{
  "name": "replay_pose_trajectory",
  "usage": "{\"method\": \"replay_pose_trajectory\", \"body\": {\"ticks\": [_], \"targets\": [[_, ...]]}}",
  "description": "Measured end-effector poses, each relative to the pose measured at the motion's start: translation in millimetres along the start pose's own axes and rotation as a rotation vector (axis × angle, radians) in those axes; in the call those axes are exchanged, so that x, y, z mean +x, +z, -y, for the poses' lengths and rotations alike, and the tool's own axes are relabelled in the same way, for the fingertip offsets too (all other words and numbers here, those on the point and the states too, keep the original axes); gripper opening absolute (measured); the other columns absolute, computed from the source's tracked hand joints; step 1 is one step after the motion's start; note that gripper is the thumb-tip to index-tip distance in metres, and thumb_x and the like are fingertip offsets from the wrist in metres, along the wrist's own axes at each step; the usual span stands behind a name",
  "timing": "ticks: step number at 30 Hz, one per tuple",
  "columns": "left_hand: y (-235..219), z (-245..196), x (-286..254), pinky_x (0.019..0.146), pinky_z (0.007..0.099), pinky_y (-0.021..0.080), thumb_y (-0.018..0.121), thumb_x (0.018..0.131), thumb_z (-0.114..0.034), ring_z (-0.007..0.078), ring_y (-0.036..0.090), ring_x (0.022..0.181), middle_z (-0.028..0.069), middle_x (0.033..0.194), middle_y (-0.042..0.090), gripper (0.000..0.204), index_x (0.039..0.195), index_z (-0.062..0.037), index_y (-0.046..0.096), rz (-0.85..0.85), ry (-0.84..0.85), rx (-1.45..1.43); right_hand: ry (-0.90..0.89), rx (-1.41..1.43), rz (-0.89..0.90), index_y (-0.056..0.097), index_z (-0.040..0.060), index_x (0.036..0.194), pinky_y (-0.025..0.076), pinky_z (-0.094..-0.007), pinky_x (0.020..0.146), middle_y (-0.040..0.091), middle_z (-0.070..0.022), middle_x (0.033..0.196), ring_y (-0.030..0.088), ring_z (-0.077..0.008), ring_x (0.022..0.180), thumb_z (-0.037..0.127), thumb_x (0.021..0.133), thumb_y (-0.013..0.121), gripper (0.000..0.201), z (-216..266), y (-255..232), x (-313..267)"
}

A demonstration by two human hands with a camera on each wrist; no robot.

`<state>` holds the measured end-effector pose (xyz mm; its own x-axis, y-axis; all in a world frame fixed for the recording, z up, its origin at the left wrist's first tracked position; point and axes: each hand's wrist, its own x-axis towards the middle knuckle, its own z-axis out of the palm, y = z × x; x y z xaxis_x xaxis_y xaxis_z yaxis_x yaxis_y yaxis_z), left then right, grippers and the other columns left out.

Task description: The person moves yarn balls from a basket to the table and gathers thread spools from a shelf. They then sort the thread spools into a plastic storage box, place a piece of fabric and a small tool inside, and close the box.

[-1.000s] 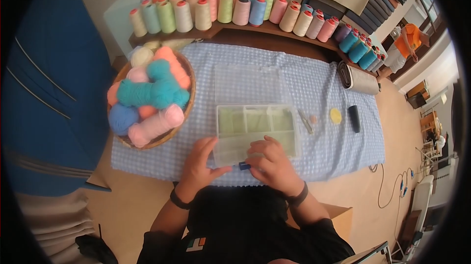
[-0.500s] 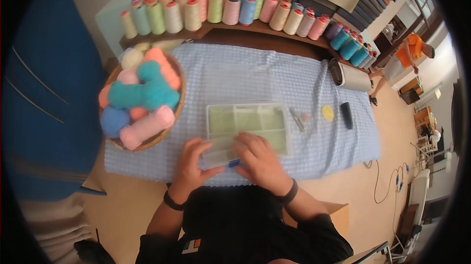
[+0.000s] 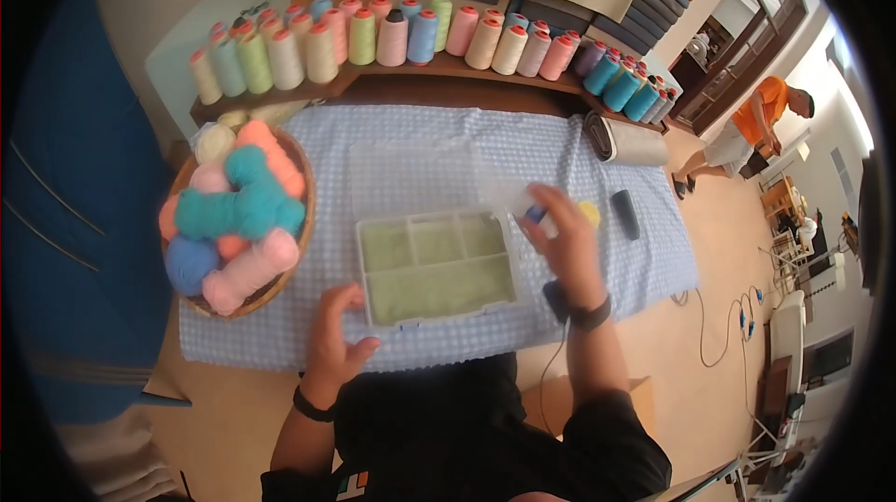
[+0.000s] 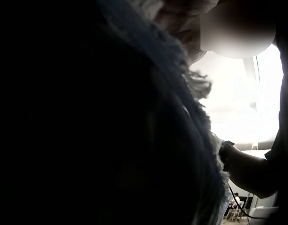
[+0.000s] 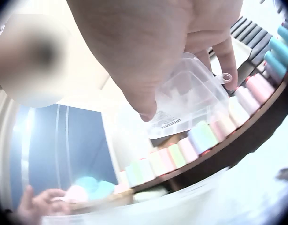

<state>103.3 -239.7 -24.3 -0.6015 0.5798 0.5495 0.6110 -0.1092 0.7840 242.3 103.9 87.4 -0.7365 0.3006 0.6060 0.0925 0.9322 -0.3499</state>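
My right hand [image 3: 565, 245] is raised over the right end of the divided plastic box [image 3: 439, 264]. Its thumb and fingers grip a small clear plastic case [image 5: 193, 101] with printed lettering and a hanging loop; a blue piece shows at my fingertips in the head view. The divided box lies with its clear lid [image 3: 411, 171] laid back, its compartments pale green. My left hand [image 3: 338, 339], thumb apart from the fingers, is by the box's front left corner and holds nothing. The left wrist view is mostly dark, with the cloth's frayed edge [image 4: 198, 86] showing.
A basket [image 3: 297, 283] of yarn stands at the left on the checked cloth [image 3: 597, 287]. Thread cones [image 3: 392, 38] line the shelf behind. At the right lie a yellow disc [image 3: 589, 214], a dark oblong object [image 3: 625, 215] and a fabric roll [image 3: 630, 141]. A person [image 3: 761, 124] is beyond.
My right hand has lifted the small clear case off the front of the divided box and carried it right and back. My left hand stays near the front left corner. The head view has shifted.
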Motion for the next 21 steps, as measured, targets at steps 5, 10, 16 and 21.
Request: {"method": "replay_pose_trajectory", "body": {"ticks": [5, 10, 16, 21], "targets": [[-2, -3, 1, 0.095, 0.0429, 0.056, 0.079, 0.096, -0.043, 0.0356, 0.066, 0.11, 0.021, 0.129, 0.063, 0.067, 0.139, 0.0027, 0.056, 0.023, 0.005, 0.048, 0.239, -0.217, 0.066, 0.07, 0.0089, 0.135, 0.059, -0.0425, 0.092, 0.072, -0.0112, 0.129, 0.072, -0.0366, 0.111, 0.02, 0.094, 0.079, 0.044, -95, -1, 3], [-2, -5, 3, 0.095, 0.0428, 0.055, 0.08, 0.096, -0.036, 0.0367, 0.066, 0.11, 0.0214, 0.129, 0.063, 0.06, 0.138, 0.0018, 0.057, 0.037, -0.001, 0.049, 0.315, -0.33, 0.114, 0.07, 0.0097, 0.136, 0.059, -0.0448, 0.09, 0.073, -0.011, 0.127, 0.072, -0.0366, 0.108, 0.021, 0.095, 0.077, 0.043, -132, 5, 6], [-2, -6, 3, 0.095, 0.0429, 0.055, 0.079, 0.097, -0.034, 0.0367, 0.066, 0.109, 0.0212, 0.128, 0.063, 0.058, 0.136, 0.0025, 0.058, 0.039, 0.017, 0.091, 0.315, -0.37, 0.2, 0.071, 0.0076, 0.134, 0.058, -0.0454, 0.093, 0.071, -0.0113, 0.13, 0.07, -0.0355, 0.114, 0.026, 0.096, 0.076, 0.043, -141, 17, 0], [-2, -9, 4, 0.095, 0.0429, 0.055, 0.078, 0.097, -0.033, 0.0367, 0.065, 0.112, 0.0211, 0.129, 0.063, 0.054, 0.135, 0.0013, 0.06, 0.053, 0.006, 0.095, 0.293, -0.345, 0.207, 0.07, 0.0069, 0.136, 0.056, -0.0466, 0.098, 0.069, -0.0125, 0.135, 0.068, -0.0355, 0.12, 0.029, 0.097, 0.075, 0.045, -137, 17, -5]]}}
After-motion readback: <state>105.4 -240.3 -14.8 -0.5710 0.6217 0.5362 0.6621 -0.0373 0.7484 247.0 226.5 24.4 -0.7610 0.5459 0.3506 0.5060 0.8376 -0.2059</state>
